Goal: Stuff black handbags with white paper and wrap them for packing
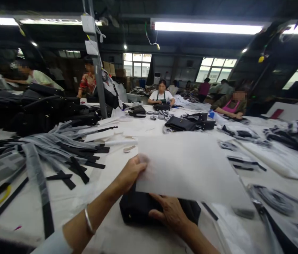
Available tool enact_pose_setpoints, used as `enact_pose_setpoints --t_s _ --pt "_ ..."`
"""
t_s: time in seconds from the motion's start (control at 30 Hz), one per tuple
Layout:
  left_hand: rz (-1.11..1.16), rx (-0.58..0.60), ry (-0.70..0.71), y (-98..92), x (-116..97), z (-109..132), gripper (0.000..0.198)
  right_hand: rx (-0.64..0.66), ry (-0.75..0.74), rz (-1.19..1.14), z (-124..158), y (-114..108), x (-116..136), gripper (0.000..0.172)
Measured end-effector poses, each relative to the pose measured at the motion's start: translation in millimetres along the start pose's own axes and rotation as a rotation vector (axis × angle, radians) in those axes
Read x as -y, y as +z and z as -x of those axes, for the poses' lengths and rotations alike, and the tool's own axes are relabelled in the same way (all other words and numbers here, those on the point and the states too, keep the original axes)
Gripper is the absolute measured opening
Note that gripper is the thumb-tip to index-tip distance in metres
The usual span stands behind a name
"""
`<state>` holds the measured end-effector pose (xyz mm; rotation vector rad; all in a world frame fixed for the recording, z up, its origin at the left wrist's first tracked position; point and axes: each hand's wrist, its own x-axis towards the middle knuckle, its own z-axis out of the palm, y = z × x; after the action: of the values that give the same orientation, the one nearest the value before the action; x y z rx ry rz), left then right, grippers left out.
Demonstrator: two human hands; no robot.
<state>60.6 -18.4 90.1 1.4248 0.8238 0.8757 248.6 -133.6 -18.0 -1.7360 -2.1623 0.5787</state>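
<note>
My left hand (131, 173) pinches the left edge of a large white sheet (188, 165) and holds it lifted over the table. Under the sheet lies a black bag (135, 208). My right hand (171, 211) rests on the top of that bag, fingers curled against it below the sheet's near edge. A silver bangle (88, 220) is on my left wrist.
Black straps in clear sleeves (66, 148) cover the table's left side. Black bags (180, 123) and tape rolls (160, 114) lie at the far middle. Cords and plastic-wrapped pieces (273, 199) lie to the right. Other people (161, 94) sit working along the far edge.
</note>
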Motion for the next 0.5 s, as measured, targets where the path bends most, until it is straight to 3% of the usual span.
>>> enact_pose_setpoints --t_s 0.07,0.23,0.3,0.37,0.43,0.5 --pt "-0.420 -0.008 0.015 10.4 22 8 0.040 0.014 0.108 -0.047 4 2 1 0.070" --pt "-1.002 -0.011 0.011 1.6 44 21 0.082 0.019 0.152 -0.066 6 7 -2 0.085" --pt "-1.278 -0.053 0.119 -2.4 46 26 0.087 -0.002 0.129 -0.043 3 11 -6 0.086" --pt "-1.425 -0.066 0.319 -2.7 47 33 0.085 -0.049 0.086 0.006 2 18 -10 0.082" --pt "-1.438 0.036 0.516 0.9 49 40 0.077 -0.108 0.029 0.067 1 26 -16 0.077" --pt "-1.337 0.266 0.610 7.2 52 45 0.066 -0.162 -0.031 0.118 1 33 -20 0.074"
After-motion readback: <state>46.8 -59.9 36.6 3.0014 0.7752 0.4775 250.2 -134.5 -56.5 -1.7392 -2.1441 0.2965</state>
